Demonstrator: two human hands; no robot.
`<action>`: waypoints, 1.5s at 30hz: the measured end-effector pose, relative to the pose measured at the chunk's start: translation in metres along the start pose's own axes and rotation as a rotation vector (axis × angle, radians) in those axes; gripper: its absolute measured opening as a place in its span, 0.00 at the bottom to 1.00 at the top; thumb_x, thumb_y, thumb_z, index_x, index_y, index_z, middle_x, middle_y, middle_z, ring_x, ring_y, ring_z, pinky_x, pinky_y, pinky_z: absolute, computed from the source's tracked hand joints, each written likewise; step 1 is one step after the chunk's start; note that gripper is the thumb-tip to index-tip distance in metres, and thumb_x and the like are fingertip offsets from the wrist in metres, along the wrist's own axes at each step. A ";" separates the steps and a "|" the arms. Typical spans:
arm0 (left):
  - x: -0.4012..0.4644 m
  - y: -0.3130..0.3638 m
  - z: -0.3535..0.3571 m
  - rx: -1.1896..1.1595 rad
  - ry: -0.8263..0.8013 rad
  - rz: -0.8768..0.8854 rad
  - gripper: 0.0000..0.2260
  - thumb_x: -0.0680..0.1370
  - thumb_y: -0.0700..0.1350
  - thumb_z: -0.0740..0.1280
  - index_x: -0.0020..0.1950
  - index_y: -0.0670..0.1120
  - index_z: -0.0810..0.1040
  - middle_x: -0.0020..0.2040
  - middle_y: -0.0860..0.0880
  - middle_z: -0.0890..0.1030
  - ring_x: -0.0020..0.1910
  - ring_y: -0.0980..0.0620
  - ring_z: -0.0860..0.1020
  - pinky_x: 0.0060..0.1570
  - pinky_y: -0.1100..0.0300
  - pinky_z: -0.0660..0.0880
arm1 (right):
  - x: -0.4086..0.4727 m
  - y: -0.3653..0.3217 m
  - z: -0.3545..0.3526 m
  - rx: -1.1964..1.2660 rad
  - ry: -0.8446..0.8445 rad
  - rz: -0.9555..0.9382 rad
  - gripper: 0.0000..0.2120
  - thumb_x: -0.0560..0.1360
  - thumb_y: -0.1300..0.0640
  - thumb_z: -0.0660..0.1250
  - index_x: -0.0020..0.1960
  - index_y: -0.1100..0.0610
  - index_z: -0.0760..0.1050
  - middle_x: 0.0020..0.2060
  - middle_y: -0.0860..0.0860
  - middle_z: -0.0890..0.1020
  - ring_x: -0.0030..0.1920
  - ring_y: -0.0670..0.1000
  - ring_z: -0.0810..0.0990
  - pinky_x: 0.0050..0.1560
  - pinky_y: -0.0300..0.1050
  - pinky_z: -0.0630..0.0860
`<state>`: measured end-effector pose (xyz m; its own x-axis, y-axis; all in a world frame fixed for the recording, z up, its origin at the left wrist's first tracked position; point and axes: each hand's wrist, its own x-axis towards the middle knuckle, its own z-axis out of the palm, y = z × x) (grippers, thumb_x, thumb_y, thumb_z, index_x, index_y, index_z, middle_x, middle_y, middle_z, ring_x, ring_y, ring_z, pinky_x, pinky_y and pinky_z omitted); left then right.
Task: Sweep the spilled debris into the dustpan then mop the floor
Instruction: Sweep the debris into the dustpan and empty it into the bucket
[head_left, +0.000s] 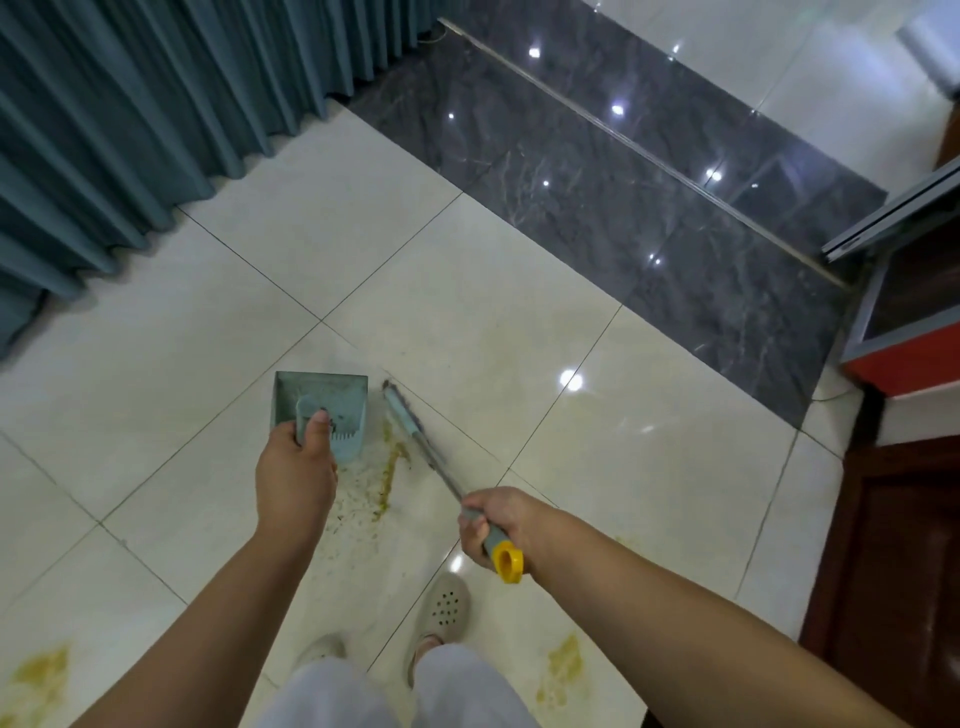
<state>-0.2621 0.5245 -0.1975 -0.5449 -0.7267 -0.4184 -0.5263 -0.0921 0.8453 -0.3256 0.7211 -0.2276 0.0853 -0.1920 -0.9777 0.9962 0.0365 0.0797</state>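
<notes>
Glossy cream floor tiles (156, 364) meet a dark marble strip (623, 197) beside teal pleated curtains (130, 114). The left hand (295, 467) is clamped on the handle of a pale blue plastic dustpan (318, 402); its contents cannot be made out. The right hand (496, 522) is closed around the grey, yellow-capped handle of a small broom (410, 421) just beside the dustpan. Yellowish crumbs and smears of debris (382, 488) lie between them. No writing is legible.

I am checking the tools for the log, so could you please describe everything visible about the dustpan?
The small pale blue plastic dustpan sits on the cream tiled floor, its open mouth toward the broom head. It has raised side walls, a comb-toothed edge and an upright handle, which the left hand holds closed. Yellowish debris lies beside it.
</notes>
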 end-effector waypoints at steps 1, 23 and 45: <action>0.001 0.000 0.001 0.006 0.011 0.002 0.15 0.79 0.55 0.59 0.38 0.48 0.69 0.30 0.47 0.73 0.25 0.49 0.69 0.29 0.57 0.67 | -0.004 -0.007 -0.002 -0.012 0.009 -0.022 0.11 0.79 0.60 0.59 0.39 0.60 0.66 0.20 0.52 0.66 0.13 0.46 0.64 0.13 0.29 0.62; 0.004 -0.012 0.018 -0.015 0.138 -0.024 0.15 0.80 0.54 0.58 0.44 0.44 0.72 0.29 0.48 0.72 0.24 0.51 0.67 0.25 0.58 0.67 | 0.066 -0.224 -0.025 -0.152 0.194 -0.400 0.07 0.79 0.66 0.55 0.43 0.59 0.66 0.33 0.53 0.65 0.12 0.47 0.64 0.17 0.30 0.66; -0.045 -0.070 -0.130 -0.121 0.210 -0.009 0.13 0.79 0.54 0.59 0.39 0.49 0.71 0.29 0.48 0.72 0.24 0.51 0.68 0.25 0.59 0.67 | 0.057 0.083 0.047 -0.711 0.254 -0.139 0.10 0.81 0.59 0.56 0.62 0.57 0.67 0.31 0.53 0.68 0.26 0.45 0.65 0.17 0.31 0.66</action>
<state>-0.1162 0.4753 -0.1949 -0.3863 -0.8498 -0.3585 -0.4412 -0.1711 0.8809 -0.2369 0.6672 -0.2675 -0.1328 -0.0132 -0.9911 0.7372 0.6670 -0.1076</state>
